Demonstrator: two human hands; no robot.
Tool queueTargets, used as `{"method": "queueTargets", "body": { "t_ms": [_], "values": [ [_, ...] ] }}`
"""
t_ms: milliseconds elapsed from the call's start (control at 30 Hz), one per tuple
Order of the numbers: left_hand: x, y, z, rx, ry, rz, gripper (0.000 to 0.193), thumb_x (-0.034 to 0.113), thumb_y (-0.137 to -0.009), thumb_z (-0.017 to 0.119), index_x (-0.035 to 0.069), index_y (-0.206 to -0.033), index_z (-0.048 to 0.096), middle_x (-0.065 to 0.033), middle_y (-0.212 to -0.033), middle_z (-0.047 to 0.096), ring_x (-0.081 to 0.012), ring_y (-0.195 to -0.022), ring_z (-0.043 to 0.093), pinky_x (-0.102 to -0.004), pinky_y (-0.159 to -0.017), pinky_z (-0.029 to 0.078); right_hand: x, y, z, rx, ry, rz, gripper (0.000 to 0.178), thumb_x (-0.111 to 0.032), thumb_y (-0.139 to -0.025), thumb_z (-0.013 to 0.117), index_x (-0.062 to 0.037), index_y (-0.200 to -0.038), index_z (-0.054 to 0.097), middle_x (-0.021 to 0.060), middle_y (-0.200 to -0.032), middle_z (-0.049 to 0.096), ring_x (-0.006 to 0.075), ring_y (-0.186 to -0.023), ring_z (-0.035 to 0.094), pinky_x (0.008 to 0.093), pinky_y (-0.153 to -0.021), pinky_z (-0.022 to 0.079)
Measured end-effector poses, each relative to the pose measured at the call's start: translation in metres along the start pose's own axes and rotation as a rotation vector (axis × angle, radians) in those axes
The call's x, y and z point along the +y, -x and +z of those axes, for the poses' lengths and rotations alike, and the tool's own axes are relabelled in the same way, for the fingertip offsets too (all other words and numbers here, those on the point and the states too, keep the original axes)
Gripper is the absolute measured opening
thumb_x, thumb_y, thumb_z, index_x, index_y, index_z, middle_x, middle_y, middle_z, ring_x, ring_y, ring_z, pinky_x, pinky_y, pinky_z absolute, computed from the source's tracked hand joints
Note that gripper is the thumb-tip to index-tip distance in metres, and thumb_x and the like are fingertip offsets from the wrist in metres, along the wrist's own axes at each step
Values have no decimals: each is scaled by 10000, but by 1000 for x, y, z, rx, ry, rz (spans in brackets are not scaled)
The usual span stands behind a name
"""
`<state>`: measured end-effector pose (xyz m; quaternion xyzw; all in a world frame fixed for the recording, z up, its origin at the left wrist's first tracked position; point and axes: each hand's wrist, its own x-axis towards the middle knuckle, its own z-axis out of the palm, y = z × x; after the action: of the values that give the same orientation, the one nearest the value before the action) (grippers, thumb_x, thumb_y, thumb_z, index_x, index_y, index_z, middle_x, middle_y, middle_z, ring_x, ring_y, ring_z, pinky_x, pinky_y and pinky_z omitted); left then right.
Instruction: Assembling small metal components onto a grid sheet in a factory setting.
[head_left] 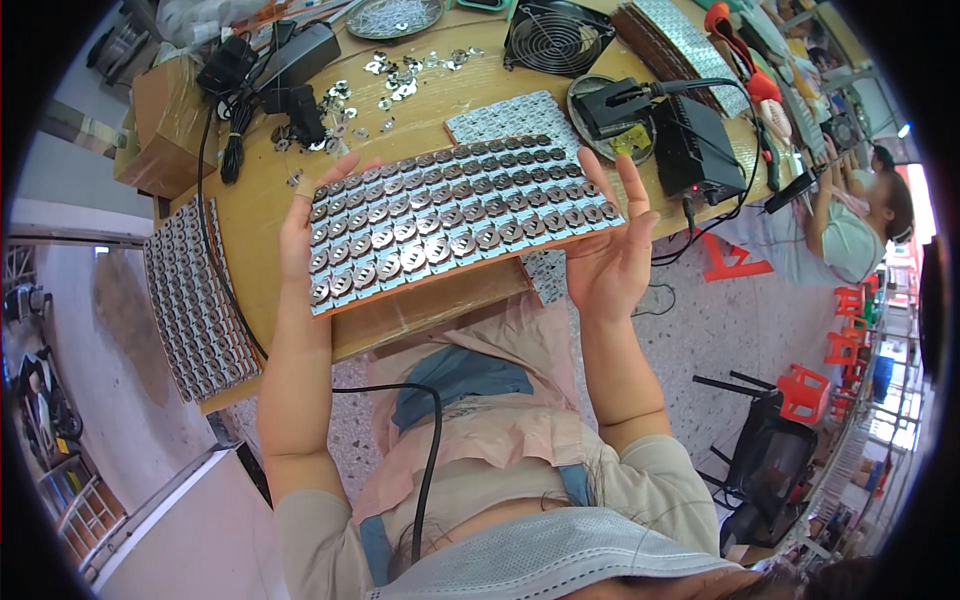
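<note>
Above the table's front edge I hold a panel of circuit boards [450, 215] with orange edges, covered in rows of round dark metal parts. It is tilted, its face turned up toward me. My left hand [298, 225] is closed on the panel's left edge, some fingers hidden behind it. My right hand [615, 255] supports the right edge at the palm, fingers stretched upward beside the corner. Behind the held panel lies another pale panel [505, 115] on the table. A stack of similar filled panels [198, 305] sits at the table's left end.
Loose metal pieces [400, 85] lie scattered at the back, near a plate of small parts [395, 18]. A black fan [558, 38], a black power box [695, 150], stacked panels [685, 50] and cables stand right. A cardboard box [170, 130] is left. Another person [860, 225] sits far right.
</note>
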<state>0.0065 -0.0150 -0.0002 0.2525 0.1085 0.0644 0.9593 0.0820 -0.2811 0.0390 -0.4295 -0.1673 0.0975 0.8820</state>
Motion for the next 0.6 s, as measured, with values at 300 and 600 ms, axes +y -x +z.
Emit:
{"method": "queueTargets", "body": {
  "t_ms": [300, 600],
  "values": [
    [2, 2, -1, 46, 5, 4, 540, 380, -981, 296, -41, -1298, 414, -249, -1314, 450, -357, -1195, 472, -478, -1020, 384, 3, 0, -2, -13, -22, 10, 690, -505, -946, 347, -28, -1406, 156, 288, -1403, 290, 348, -1184, 486, 461, -893, 508],
    [2, 1, 1, 88, -32, -3, 534, 377, -986, 248, -23, -1304, 406, -235, -1306, 464, -348, -1183, 485, -459, -1013, 396, 5, -1, 1, -1, -15, 3, 656, -488, -957, 325, -27, -1400, 177, 285, -1402, 294, 355, -1183, 488, 464, -843, 541]
  ]
}}
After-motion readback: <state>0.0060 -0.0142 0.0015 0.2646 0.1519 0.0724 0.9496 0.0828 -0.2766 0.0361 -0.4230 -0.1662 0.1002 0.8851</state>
